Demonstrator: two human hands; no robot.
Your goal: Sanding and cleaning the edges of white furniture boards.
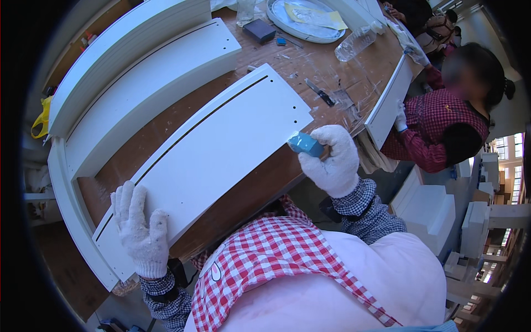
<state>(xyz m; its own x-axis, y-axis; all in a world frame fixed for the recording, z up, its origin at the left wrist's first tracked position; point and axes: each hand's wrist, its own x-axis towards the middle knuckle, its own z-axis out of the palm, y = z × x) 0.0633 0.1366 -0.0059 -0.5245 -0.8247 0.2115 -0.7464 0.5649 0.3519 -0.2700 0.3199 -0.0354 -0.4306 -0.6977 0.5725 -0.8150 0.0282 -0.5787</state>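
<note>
Near the lower edge, much of the workbench (265, 182) is hidden by the wearer's pink apron and checked sleeves, and its near rim cannot be followed. At the far side, a round white tray (276, 16) is cut off by the picture's rim; some thin yellowish sheets are seen lying in it, though what they are cannot be made out. Just right of the tray, a clear plastic bottle (357, 43) is laid on its side; its contents cannot be told. A dark blue block (260, 30) is set just left of the tray.

A long white panel (215, 155) is laid flat across the brown bench, running from near left to far right. A narrow dark groove is cut along its far long edge, and a few small holes are seen near its far right end. Its surface is smooth and plain.

The left hand (141, 227), in a white knit glove, is spread flat and pressed on the panel's near left end. The right hand (334, 160), gloved alike, is closed around a blue sanding block (305, 145), which is held against the panel's right end edge.

At the far left, more white boards (144, 72) are stacked. At the right, a second person in a red checked shirt is seen with a gloved hand (399, 116) on another white panel (387, 102); the face is blurred.
</note>
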